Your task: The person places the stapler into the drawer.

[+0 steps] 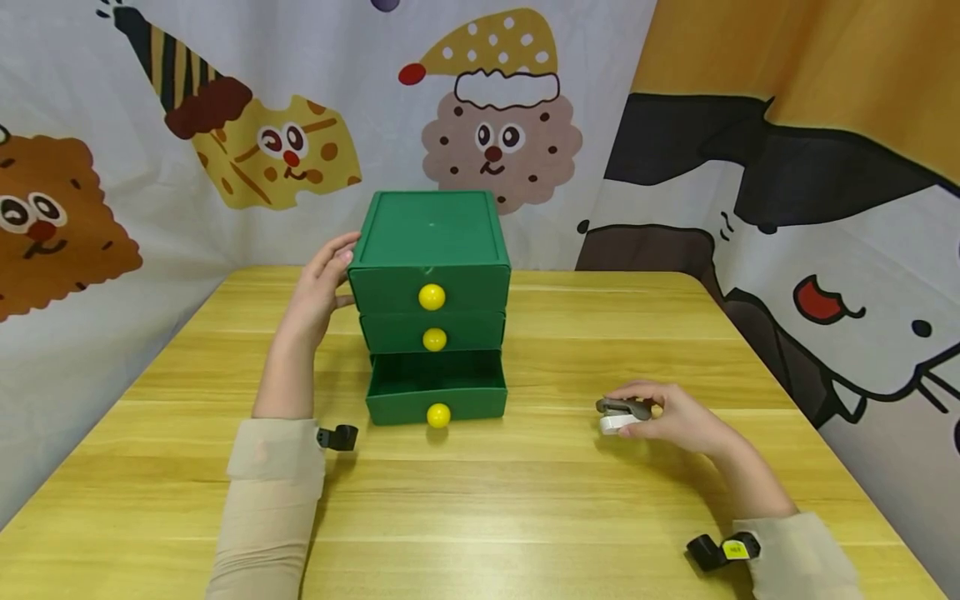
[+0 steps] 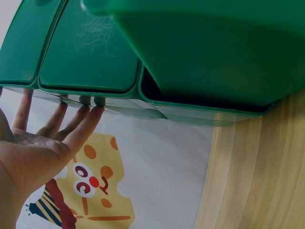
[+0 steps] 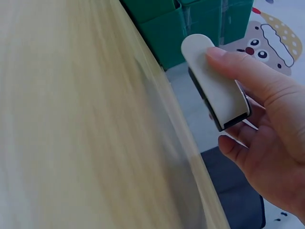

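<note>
A green drawer cabinet with yellow knobs stands on the table. Its bottom drawer is pulled out and looks bare inside, while the upper two are closed. My left hand rests at the cabinet's left side; in the left wrist view its fingers are spread and nearly straight, tips against the side wall. To the right of the cabinet, my right hand pinches a small grey and white stapler between thumb and fingers. The right wrist view shows the thumb lying along the stapler's pale face.
The wooden table reaches to a cartoon-printed curtain behind the cabinet. Bare tabletop lies between the open drawer and the right hand. Black wrist cameras sit on the left cuff and the right cuff.
</note>
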{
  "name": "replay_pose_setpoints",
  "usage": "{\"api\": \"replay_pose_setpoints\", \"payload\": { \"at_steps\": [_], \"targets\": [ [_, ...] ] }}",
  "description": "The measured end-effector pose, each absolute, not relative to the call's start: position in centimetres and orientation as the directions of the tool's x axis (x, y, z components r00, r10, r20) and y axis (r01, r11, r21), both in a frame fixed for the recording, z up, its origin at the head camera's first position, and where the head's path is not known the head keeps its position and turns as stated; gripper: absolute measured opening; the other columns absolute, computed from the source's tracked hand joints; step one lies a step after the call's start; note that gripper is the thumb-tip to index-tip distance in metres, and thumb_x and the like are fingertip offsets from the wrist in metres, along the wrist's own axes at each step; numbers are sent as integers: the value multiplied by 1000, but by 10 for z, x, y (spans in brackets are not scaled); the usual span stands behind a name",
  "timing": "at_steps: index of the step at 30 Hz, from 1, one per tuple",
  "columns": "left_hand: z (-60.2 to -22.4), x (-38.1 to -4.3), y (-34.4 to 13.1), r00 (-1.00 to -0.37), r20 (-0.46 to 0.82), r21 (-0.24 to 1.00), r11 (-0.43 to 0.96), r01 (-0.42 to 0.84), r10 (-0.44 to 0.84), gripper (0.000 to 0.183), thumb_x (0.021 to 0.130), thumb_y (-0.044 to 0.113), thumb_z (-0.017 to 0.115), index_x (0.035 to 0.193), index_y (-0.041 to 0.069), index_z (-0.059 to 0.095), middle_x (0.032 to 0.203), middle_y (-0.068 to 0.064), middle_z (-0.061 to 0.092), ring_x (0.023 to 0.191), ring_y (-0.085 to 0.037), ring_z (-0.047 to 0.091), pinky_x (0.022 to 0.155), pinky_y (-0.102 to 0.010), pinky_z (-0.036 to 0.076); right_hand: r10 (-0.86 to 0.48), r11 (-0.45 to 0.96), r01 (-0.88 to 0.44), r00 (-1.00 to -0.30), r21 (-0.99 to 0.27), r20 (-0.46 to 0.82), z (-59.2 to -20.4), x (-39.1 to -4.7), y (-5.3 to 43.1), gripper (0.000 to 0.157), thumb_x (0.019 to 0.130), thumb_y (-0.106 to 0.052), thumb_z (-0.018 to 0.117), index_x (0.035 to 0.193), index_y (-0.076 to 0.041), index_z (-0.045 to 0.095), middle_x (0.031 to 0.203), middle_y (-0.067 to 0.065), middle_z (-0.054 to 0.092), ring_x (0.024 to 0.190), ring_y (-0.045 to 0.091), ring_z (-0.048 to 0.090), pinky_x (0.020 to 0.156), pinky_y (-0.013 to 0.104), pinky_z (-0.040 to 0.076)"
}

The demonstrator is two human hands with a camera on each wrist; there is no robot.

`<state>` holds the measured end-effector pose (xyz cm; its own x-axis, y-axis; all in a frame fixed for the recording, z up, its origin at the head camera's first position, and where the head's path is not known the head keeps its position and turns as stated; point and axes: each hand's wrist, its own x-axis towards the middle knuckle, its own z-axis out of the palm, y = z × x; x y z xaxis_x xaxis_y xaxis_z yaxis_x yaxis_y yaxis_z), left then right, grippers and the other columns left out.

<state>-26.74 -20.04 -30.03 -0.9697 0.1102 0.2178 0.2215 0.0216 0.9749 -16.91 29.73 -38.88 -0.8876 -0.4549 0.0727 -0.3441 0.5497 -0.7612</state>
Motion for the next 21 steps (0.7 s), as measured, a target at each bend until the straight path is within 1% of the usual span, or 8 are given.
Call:
{"api": "replay_pose_setpoints", "payload": {
  "at_steps": [5, 12, 18, 21],
  "targets": [
    [-301, -267, -201, -969, 220, 974, 20, 224, 113, 49, 101, 43, 44, 146, 23, 39, 149, -4, 34, 129, -30, 39, 95, -55, 37, -432, 541, -367, -893, -757, 125, -383, -171, 283, 44, 76, -20, 82, 118, -15, 68, 117, 3, 62, 93, 22, 53, 74, 32, 44],
    [-301, -268, -201, -969, 219, 975, 18, 223, 112, 49, 101, 43, 44, 146, 23, 39, 149, -4, 34, 129, -31, 39, 93, -52, 39, -420, 536, -407, -889, -740, 184, -380, -177, 257, 44, 76, -23, 83, 118, -16, 69, 118, 3, 62, 93, 22, 54, 75, 34, 46],
    [-301, -268, -201, -969, 219, 975, 18, 222, 113, 50, 101, 43, 44, 146, 23, 39, 149, -4, 34, 129, -31, 39, 94, -54, 38, -412, 502, -412, -887, -760, 209, -374, -180, 237, 43, 78, -20, 82, 119, -17, 68, 116, 2, 61, 90, 24, 54, 71, 37, 49],
    [-301, -268, -201, -970, 215, 976, 20, 219, 111, 50, 100, 44, 44, 146, 24, 39, 149, -3, 34, 129, -30, 39, 95, -55, 38, -412, 492, -418, -885, -763, 219, -369, -182, 228, 43, 79, -20, 81, 120, -16, 68, 117, 3, 61, 91, 24, 54, 73, 37, 49]
  ]
}}
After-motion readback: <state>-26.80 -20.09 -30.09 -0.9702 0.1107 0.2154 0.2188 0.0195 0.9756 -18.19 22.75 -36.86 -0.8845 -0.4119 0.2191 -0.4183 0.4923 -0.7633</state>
